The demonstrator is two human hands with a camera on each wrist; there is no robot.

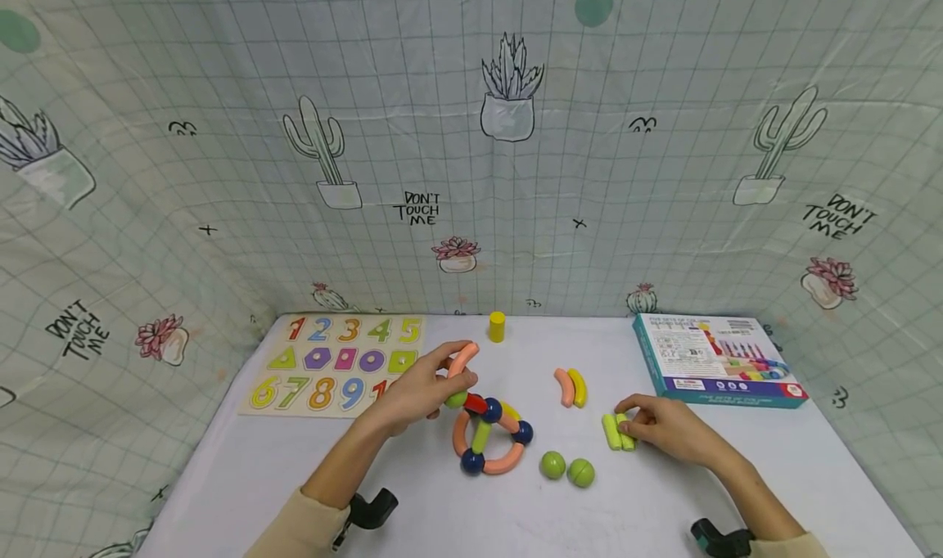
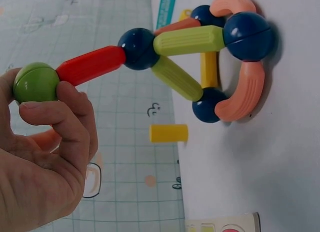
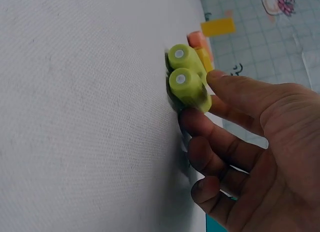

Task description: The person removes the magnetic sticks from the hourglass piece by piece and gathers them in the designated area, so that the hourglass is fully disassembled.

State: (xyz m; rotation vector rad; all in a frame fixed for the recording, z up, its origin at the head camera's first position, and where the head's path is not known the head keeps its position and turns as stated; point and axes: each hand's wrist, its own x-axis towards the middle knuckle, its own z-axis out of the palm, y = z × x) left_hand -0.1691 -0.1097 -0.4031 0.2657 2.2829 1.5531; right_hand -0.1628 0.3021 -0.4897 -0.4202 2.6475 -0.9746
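Note:
My left hand [image 1: 423, 390] pinches a green ball [image 2: 36, 82] at the top of a magnetic stick-and-ball structure. A red stick [image 2: 92, 65] runs from that ball to a dark blue ball [image 2: 137, 48]. Light green sticks [image 2: 189, 40] slope down from there to a ring of dark blue balls and curved orange sticks [image 2: 245, 91]. A curved orange stick [image 1: 462, 358] rises by the left fingers in the head view. On the right, my right hand [image 1: 674, 429] has thumb and index finger around one light green stick [image 3: 190, 86]; a second light green stick [image 1: 611, 432] lies alongside it.
Two green balls [image 1: 552, 465] sit near the middle front. Curved orange and yellow sticks [image 1: 577, 388] lie behind them, and a yellow cylinder [image 1: 497, 327] stands at the back. A number puzzle board [image 1: 274, 370] is at left, a teal box [image 1: 718, 360] at right.

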